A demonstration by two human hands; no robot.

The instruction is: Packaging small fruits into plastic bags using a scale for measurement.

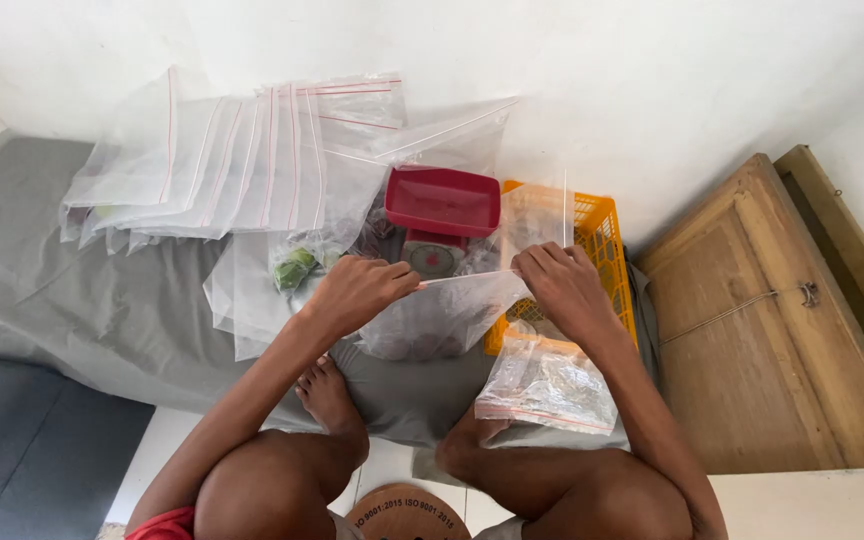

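Both hands grasp one clear zip bag (442, 315) at frame centre: the left hand (357, 292) pinches its top seal at the 9 o'clock end, the right hand (562, 285) at the 3 o'clock end, fingers clenched on the strip. A red scale (442, 210) sits at 12 o'clock behind the bag, an orange basket (602, 245) at 2 o'clock, and spare bags (222, 160) lie at 10 o'clock on the grey sheet (102, 300).

both hands (462, 285) pinching clear zip bag (442, 315), red scale (440, 215) behind

A white wall (652, 90) rises behind a grey mat (72, 290), wooden boards (772, 330) lying alongside
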